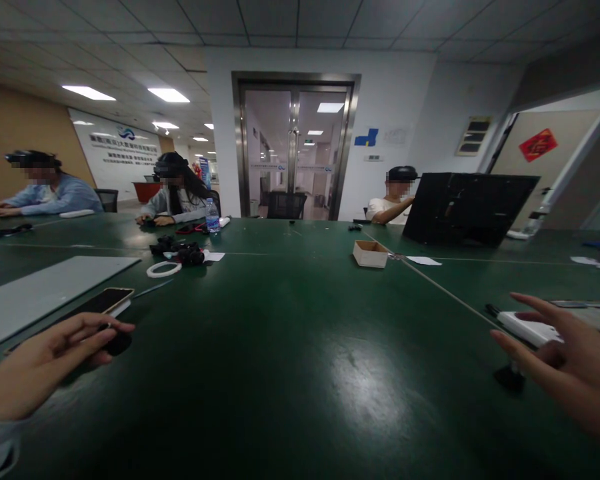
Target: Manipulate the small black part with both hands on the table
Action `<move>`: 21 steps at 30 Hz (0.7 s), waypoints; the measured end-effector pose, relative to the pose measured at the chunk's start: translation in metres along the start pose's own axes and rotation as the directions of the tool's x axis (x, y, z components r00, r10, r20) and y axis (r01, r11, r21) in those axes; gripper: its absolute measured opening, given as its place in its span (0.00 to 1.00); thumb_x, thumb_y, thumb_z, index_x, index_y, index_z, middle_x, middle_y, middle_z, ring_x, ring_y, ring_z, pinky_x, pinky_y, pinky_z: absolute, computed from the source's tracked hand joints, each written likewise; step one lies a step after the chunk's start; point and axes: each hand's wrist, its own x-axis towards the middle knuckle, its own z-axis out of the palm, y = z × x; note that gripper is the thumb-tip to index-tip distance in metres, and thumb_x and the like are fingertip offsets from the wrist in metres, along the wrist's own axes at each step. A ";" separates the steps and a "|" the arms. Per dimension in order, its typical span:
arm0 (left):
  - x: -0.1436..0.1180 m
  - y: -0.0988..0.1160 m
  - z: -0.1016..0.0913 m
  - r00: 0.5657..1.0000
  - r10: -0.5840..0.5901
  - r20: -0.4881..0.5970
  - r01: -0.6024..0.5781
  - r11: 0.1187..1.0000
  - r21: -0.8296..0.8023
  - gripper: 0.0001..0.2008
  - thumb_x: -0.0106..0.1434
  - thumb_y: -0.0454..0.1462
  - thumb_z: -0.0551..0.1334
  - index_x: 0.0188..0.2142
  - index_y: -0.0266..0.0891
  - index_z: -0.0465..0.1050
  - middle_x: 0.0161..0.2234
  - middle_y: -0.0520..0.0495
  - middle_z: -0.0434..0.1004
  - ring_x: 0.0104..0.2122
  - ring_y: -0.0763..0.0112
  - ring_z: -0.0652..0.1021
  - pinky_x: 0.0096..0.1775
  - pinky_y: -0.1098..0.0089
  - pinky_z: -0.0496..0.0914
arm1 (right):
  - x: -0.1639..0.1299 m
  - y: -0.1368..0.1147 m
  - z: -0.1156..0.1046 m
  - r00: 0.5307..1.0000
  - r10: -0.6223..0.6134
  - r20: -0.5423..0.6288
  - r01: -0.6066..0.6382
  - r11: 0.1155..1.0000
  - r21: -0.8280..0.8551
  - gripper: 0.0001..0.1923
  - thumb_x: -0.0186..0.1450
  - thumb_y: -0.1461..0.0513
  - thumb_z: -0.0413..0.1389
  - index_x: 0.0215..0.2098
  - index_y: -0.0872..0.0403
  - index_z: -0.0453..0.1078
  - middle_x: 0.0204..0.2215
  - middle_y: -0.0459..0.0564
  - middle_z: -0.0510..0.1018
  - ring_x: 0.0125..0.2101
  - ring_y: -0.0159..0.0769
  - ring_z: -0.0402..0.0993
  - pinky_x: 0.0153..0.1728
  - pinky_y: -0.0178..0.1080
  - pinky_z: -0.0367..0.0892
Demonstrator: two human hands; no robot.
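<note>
My left hand is at the lower left, thumb and fingers pinched together on a small black object with a light glint at its top. Its exact kind is too dark to make out. Just behind this hand lies a phone with a pale edge. My right hand is at the right edge, index finger and thumb spread well apart, the other fingers partly curled. Below its thumb shows a small black wedge-shaped thing; whether it touches the hand I cannot tell. Behind the fingers lies a white power strip.
On the green table are a small open box, a white tape ring, black gear, a water bottle and a grey board. A black monitor stands at right. Three people sit across the table.
</note>
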 end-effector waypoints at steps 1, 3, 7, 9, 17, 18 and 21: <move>-0.002 -0.001 0.000 1.000 0.009 -0.003 -0.009 1.000 -0.001 0.27 0.35 0.61 0.61 0.34 0.55 0.69 0.38 0.62 0.76 0.28 0.66 0.76 0.21 0.72 0.67 | 0.000 -0.009 -0.001 0.999 -0.002 0.033 0.001 0.999 0.040 0.40 0.52 0.37 0.46 0.55 0.50 0.55 0.35 0.61 0.70 0.17 0.35 0.62 0.19 0.42 0.61; -0.005 0.000 0.000 0.999 0.040 -0.012 -0.040 0.999 0.002 0.26 0.36 0.60 0.61 0.35 0.55 0.69 0.39 0.61 0.76 0.28 0.66 0.76 0.22 0.71 0.68 | -0.001 -0.023 0.001 0.994 -0.023 0.103 0.011 0.993 0.114 0.38 0.51 0.38 0.47 0.53 0.49 0.57 0.34 0.59 0.70 0.17 0.34 0.62 0.19 0.42 0.62; -0.010 0.024 0.011 0.994 0.112 -0.006 -0.112 0.994 0.000 0.24 0.38 0.58 0.61 0.34 0.52 0.71 0.36 0.57 0.76 0.26 0.66 0.75 0.23 0.69 0.69 | 0.006 -0.052 0.015 0.990 -0.076 0.123 0.044 0.970 0.238 0.31 0.54 0.43 0.50 0.51 0.50 0.60 0.36 0.57 0.70 0.17 0.31 0.61 0.18 0.39 0.62; -0.009 0.049 0.029 0.976 0.215 0.031 -0.213 0.975 -0.064 0.24 0.39 0.55 0.63 0.34 0.47 0.71 0.36 0.53 0.76 0.25 0.68 0.75 0.26 0.68 0.71 | 0.014 -0.080 0.031 0.972 -0.141 0.190 0.065 0.932 0.355 0.26 0.55 0.47 0.52 0.49 0.51 0.62 0.38 0.55 0.70 0.17 0.29 0.61 0.17 0.36 0.62; 0.037 0.145 0.171 0.752 0.523 0.401 -0.292 0.809 -0.509 0.18 0.45 0.45 0.66 0.31 0.36 0.68 0.31 0.44 0.75 0.20 0.73 0.73 0.24 0.70 0.70 | 0.052 -0.223 0.159 0.584 -0.543 0.603 -0.475 0.373 0.797 0.30 0.53 0.57 0.59 0.51 0.49 0.56 0.40 0.50 0.68 0.21 0.28 0.72 0.18 0.32 0.68; 0.050 0.146 0.188 0.772 0.503 0.389 -0.248 0.802 -0.544 0.17 0.45 0.44 0.66 0.31 0.36 0.68 0.28 0.45 0.74 0.20 0.74 0.72 0.24 0.71 0.69 | 0.056 -0.232 0.177 0.574 -0.545 0.611 -0.558 0.287 0.779 0.27 0.55 0.56 0.59 0.50 0.50 0.56 0.37 0.49 0.69 0.21 0.30 0.72 0.19 0.34 0.69; 0.087 0.137 0.234 0.901 0.356 0.249 -0.098 0.725 -0.682 0.15 0.49 0.43 0.65 0.31 0.35 0.67 0.23 0.49 0.71 0.19 0.77 0.72 0.24 0.73 0.69 | 0.062 -0.240 0.224 0.645 -0.436 0.627 -0.685 0.033 0.728 0.16 0.60 0.58 0.55 0.44 0.54 0.59 0.28 0.46 0.71 0.21 0.31 0.73 0.21 0.34 0.70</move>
